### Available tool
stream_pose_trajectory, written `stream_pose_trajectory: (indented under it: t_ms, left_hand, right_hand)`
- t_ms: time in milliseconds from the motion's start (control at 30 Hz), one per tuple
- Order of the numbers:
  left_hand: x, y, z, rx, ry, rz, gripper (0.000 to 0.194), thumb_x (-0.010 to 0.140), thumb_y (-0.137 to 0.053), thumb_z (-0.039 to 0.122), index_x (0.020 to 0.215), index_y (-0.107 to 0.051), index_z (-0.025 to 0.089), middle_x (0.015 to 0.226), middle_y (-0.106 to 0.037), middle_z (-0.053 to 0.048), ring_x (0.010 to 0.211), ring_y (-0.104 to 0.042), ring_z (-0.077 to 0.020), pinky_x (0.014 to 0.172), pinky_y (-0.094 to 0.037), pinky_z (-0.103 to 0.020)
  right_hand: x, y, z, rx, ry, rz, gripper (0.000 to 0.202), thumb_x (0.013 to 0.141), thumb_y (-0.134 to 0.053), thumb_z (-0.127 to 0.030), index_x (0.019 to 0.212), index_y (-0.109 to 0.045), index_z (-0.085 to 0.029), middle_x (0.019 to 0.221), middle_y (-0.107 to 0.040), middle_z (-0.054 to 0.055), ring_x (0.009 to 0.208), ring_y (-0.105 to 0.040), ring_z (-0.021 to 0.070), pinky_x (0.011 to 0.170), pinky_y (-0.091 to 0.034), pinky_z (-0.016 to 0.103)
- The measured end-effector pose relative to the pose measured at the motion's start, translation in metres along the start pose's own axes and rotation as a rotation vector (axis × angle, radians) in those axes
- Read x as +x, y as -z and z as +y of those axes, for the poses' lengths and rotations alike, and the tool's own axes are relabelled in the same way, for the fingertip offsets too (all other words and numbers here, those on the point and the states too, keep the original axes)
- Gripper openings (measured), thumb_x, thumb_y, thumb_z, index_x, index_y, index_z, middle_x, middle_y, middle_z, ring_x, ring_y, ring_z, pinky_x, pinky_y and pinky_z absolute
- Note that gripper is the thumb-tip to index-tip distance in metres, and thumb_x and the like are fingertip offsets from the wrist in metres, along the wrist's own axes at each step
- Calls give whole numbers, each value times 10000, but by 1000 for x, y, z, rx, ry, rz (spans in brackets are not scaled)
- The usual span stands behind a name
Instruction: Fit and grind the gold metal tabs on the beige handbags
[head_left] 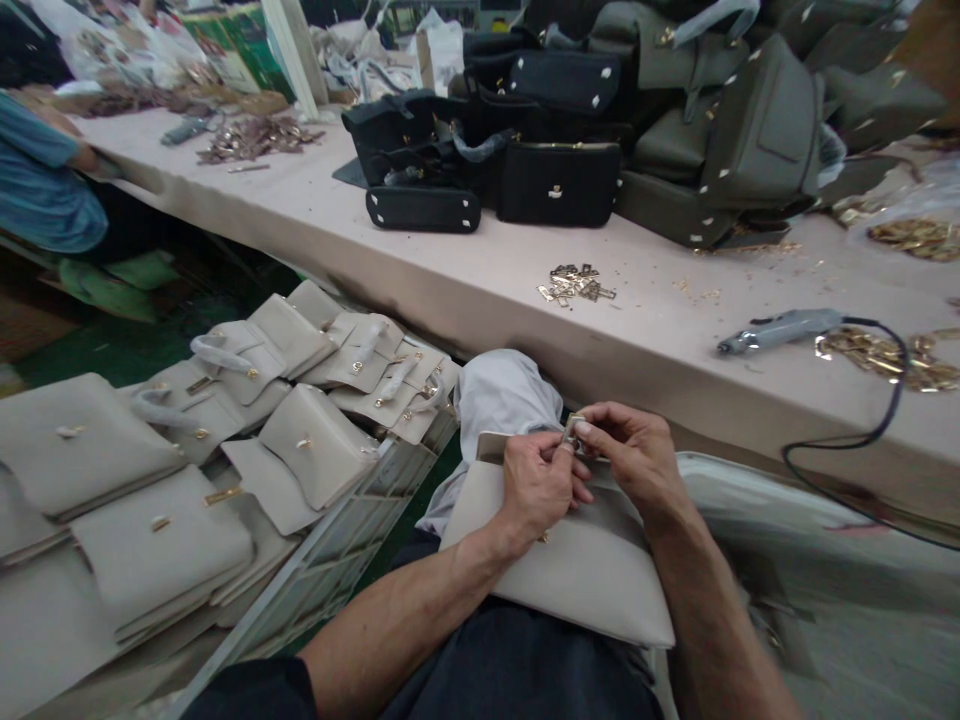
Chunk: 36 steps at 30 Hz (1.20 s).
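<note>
A beige handbag (585, 580) lies across my lap, with a small gold fitting showing on its front. Above its far edge, my left hand (536, 480) and my right hand (630, 450) meet with fingers pinched together. Between the fingertips is a small gold metal clasp piece (574, 425), partly covered by the thumbs. The left hand's other fingers rest over the bag flap. Whether the clasp piece is fixed to the flap is hidden by the fingers.
Beige handbags (157, 550) fill a crate (285, 580) at left. On the table (465, 270) are black bags (559, 185), dark green bags (757, 130), gold metal plates (574, 285) and a corded electric screwdriver (787, 328). A person in a blue shirt (45, 180) is at far left.
</note>
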<state>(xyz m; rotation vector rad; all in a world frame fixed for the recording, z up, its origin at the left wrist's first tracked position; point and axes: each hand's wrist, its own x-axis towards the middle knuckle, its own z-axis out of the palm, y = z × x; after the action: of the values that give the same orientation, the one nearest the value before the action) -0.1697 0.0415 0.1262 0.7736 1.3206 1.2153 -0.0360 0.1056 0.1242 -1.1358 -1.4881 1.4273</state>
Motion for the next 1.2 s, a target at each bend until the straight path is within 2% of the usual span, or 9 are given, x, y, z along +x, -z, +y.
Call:
stream_pose_trajectory:
  t_ms: [133, 333, 533, 633, 733, 933, 1033, 1133, 1200]
  left_hand:
    - [0, -2, 0, 68, -45, 16, 296, 950, -562, 308, 737, -689, 146, 572, -672, -13, 327, -567, -104, 330, -431, -170]
    - [2, 0, -4, 77, -82, 16, 286, 959, -574, 332, 791, -715, 149, 547, -655, 6, 338, -583, -109, 323, -372, -159]
    - [10, 0, -10, 90, -41, 20, 533, 968, -576, 585, 667, -639, 150, 497, -626, -19, 320, -563, -116, 312, -344, -166]
    - [12, -1, -16, -51, 13, -55, 547, 934, -581, 670, 787, -649, 147, 596, -688, -45, 363, -608, -137, 330, -411, -184]
    - [12, 0, -18, -105, 21, -112, 503, 930, -596, 645, 860, -644, 149, 651, -719, -58, 387, -624, -137, 349, -448, -191]
    - [7, -2, -13, 66, -40, -43, 422, 978, -559, 502, 743, -619, 156, 608, -709, -55, 345, -584, -109, 322, -373, -159]
    - [7, -6, -11, -20, 37, -77, 428, 959, -569, 563, 802, -596, 166, 629, -719, -59, 369, -618, -135, 332, -413, -176]
    - [10, -8, -11, -101, 135, -147, 452, 934, -579, 626, 887, -570, 177, 645, -728, -60, 401, -653, -167, 340, -448, -197]
    - [12, -8, -12, -67, 128, -129, 429, 948, -562, 597, 872, -574, 175, 611, -714, -48, 367, -621, -151, 330, -416, -184]
  right_hand:
    - [1, -2, -2, -15, 11, 45, 295, 824, -818, -433, 895, -760, -153, 723, -685, 29, 608, -588, 123, 570, -487, 234]
    - [3, -2, -1, -38, 20, 63, 314, 843, -798, -454, 908, -759, -149, 724, -676, 28, 598, -564, 117, 560, -471, 235]
    - [5, -1, 0, -71, 23, 56, 330, 871, -772, -473, 878, -753, -144, 691, -644, 20, 599, -546, 118, 554, -447, 237]
    - [6, 1, 1, -36, 10, 62, 339, 865, -774, -482, 872, -745, -145, 682, -642, 21, 588, -536, 119, 550, -443, 242]
    - [7, 2, 1, -22, 5, 53, 339, 859, -778, -482, 860, -740, -146, 674, -641, 21, 578, -529, 116, 547, -440, 242]
    - [11, 1, -3, -183, 45, 63, 371, 873, -752, -512, 789, -727, -152, 649, -622, 16, 571, -520, 119, 529, -408, 247]
    - [13, 0, -2, -255, 72, 91, 370, 888, -733, -503, 752, -716, -159, 646, -621, 13, 579, -525, 120, 543, -405, 251]
    - [14, -1, 1, -195, 50, 99, 372, 883, -741, -507, 741, -708, -164, 639, -617, 8, 564, -529, 119, 538, -411, 250]
    - [15, -1, 4, -128, 10, 90, 396, 887, -734, -530, 740, -704, -164, 610, -601, 4, 535, -519, 118, 514, -399, 249]
